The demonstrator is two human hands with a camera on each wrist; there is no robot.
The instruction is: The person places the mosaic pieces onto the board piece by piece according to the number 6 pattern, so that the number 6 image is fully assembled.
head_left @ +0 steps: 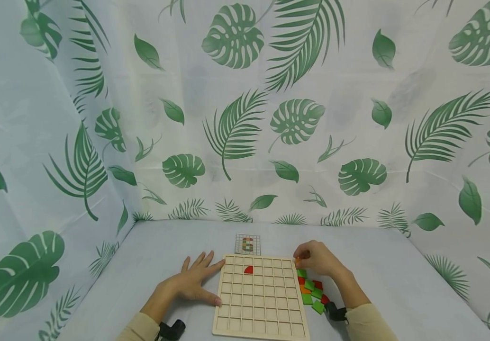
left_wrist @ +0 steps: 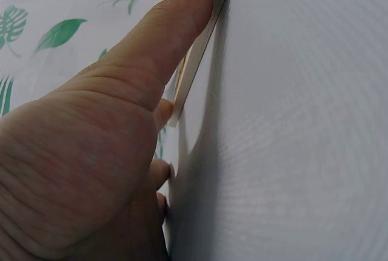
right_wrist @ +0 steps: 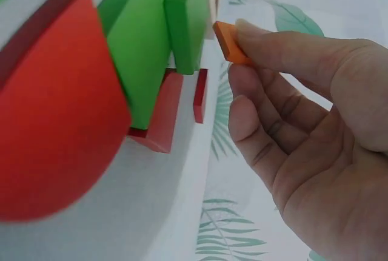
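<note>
I see the left hand (head_left: 195, 282) spread, thumb and index finger at the board's (head_left: 258, 313) left edge; hold it steady. The right hand (head_left: 316, 258) pinches 1 orange tile (right_wrist: 228, 44) beside the far-right corner; align before lowering.

Head view: worn on my head, above the near side of the grid board (head_left: 258, 300), facing forward and down; the farthest off, taking in desk (head_left: 147, 255) and leafy cloth (head_left: 194, 80) beyond the board.
Left wrist view: low at the board's left, turned sideways, very close; shares my left grip (head_left: 191, 282) and the board's edge with head.
Right wrist view: at the board's right, sideways, close; shares my right grip (head_left: 318, 258) and loose tiles (head_left: 304, 289) with head.
</note>
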